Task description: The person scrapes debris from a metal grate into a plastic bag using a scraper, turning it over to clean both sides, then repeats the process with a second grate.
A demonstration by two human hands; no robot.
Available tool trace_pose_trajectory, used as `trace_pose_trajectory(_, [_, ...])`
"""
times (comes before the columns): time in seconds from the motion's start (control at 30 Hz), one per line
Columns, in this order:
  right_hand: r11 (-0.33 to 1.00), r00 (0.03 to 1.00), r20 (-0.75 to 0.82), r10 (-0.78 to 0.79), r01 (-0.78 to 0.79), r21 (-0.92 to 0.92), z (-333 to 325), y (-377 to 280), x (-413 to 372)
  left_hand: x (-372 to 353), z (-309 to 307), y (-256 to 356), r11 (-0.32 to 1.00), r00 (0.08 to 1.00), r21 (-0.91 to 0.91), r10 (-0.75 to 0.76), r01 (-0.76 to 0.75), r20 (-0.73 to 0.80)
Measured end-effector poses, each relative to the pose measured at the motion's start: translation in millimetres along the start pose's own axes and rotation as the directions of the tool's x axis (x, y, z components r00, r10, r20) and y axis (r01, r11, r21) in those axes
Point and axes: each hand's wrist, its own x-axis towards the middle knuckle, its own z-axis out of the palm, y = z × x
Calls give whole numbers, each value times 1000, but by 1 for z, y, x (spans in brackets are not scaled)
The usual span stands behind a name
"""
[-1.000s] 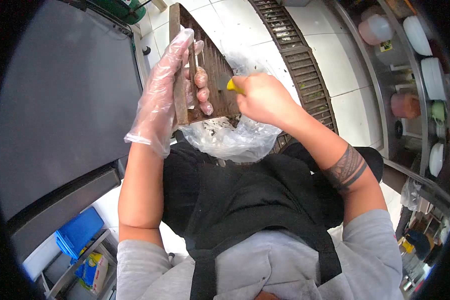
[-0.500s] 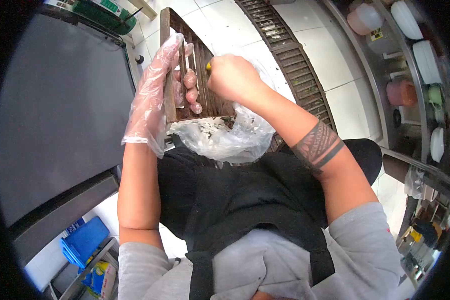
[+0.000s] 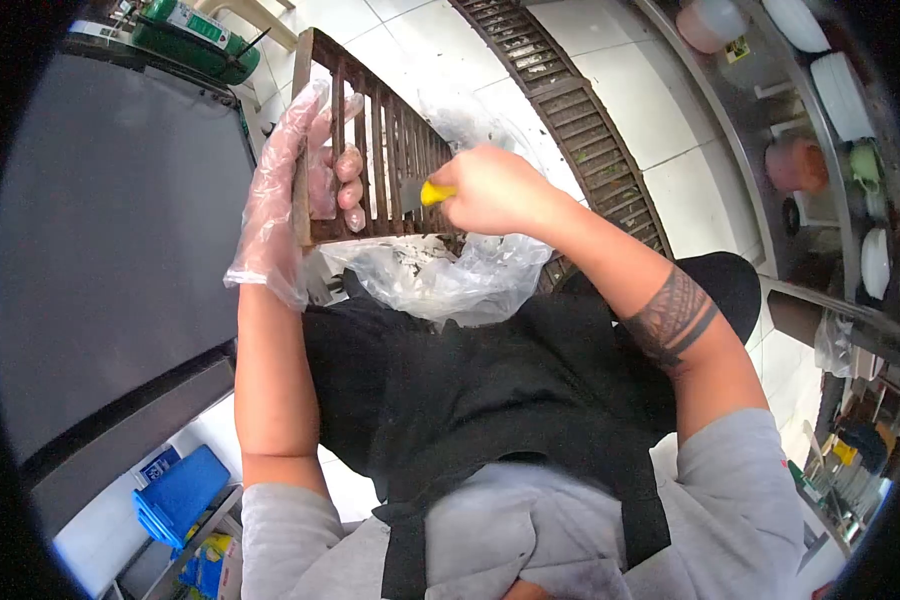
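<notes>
In a clear plastic glove, my left hand grips the left side of a brown, dirty metal drain grate, fingers curled through its slats. The grate is tilted up above the floor. My bare right hand is closed around the yellow handle of a scraper. Its grey blade lies against the slats near the grate's lower right part. Below the grate, a clear plastic bag with dark bits in it sits just in front of my knees.
A long floor drain grating crosses the white tiles. To the left stands a large dark grey panel, with a green cylinder behind it. Metal shelves with containers line the right. A blue plastic bin is at lower left.
The grate and my left hand have shifted slightly left. My right hand has moved a little right and down, and more of the scraper's yellow handle and its blade now show.
</notes>
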Motion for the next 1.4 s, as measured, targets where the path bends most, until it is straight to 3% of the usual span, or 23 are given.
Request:
trace_pose_trajectory(0.07, [1000, 999, -40, 7, -7, -9, -5, -2, -4, -1, -2, 0, 999, 999, 25, 40, -41, 31])
trace_pose_trajectory(0.17, [988, 936, -346, 65, -109, -107, 0, 3, 10, -4, -2, -1, 998, 998, 44, 52, -53, 20])
trace_pose_trajectory(0.2, [989, 937, -344, 66, -106, -100, 4, 7, 18, -5, -2, -3, 998, 998, 34, 58, -58, 11])
trace_pose_trajectory(0.27, [985, 860, -506, 64, -136, -108, 10, 12, 32, -2, -8, -3, 1000, 1000, 7, 24, -24, 7])
trace_pose_trajectory(0.33, [984, 855, -516, 55, -133, -117, 18, 13, 41, 1, -16, -3, 999, 997, -36, -4, 6, 78])
trace_pose_trajectory(0.4, [996, 976, -209, 58, -41, 83, 23, 11, 45, 3, -16, -5, 999, 995, -38, -4, 8, 95])
trace_pose_trajectory(0.43, [997, 993, -105, 59, -54, 50, 26, 4, 41, 0, -9, -4, 999, 999, -39, 5, -3, 48])
trace_pose_trajectory(0.6, [977, 958, -248, 147, -103, 185, 25, 7, 34, 2, -11, -6, 999, 999, -18, 33, -32, 20])
trace_pose_trajectory(0.67, [976, 928, -323, 184, -135, 171, 22, 14, 41, 5, -11, -6, 998, 998, -56, 28, -26, 47])
trace_pose_trajectory(0.7, [979, 915, -358, 186, -143, 143, 24, 17, 45, 7, -19, -4, 1000, 997, 24, -11, 9, 83])
trace_pose_trajectory(0.87, [990, 917, -373, 143, -126, 69, 0, 28, 64, 8, -18, -4, 1000, 996, 18, -16, 14, 88])
trace_pose_trajectory(0.93, [995, 956, -291, 30, -58, -85, -17, 38, 73, 9, -17, -5, 1000, 997, 19, -18, 16, 81])
trace_pose_trajectory(0.97, [984, 934, -340, -111, 56, -168, -19, 46, 82, 9, -16, -6, 1000, 997, -14, 2, -1, 80])
trace_pose_trajectory(1.0, [985, 934, -338, -112, 58, -165, -22, 54, 91, 9, -16, -6, 999, 997, -46, 23, -19, 79])
trace_pose_trajectory(1.07, [982, 988, -76, -134, 123, -140, -49, 53, 98, 9, -17, -8, 999, 997, -30, 38, -36, 68])
trace_pose_trajectory(1.13, [973, 986, -36, -164, 155, -172, -60, 61, 113, 9, -16, -6, 998, 997, -15, 58, -58, 58])
trace_pose_trajectory(1.2, [933, 935, 92, -343, 350, -83, -68, 75, 135, 8, -9, 1, 999, 999, -16, -45, 45, -1])
trace_pose_trajectory(1.27, [931, 936, 108, -334, 346, -118, -72, 87, 161, 10, -14, 4, 997, 997, -7, -76, 76, 31])
trace_pose_trajectory(1.3, [766, 778, 183, -601, 626, -147, -67, 106, 186, 10, -16, 5, 994, 992, 2, -111, 111, 65])
trace_pose_trajectory(1.33, [521, 543, 263, -798, 840, -152, -70, 103, 188, 10, -18, 4, 994, 992, 6, -110, 110, 66])
trace_pose_trajectory(1.37, [669, 665, 322, -675, 734, -113, -76, 104, 184, 10, -20, 4, 994, 992, -6, -110, 111, 66])
trace_pose_trajectory(1.4, [669, 667, 318, -674, 734, -119, -80, 106, 179, 9, -21, 2, 994, 992, -20, -107, 108, 66])
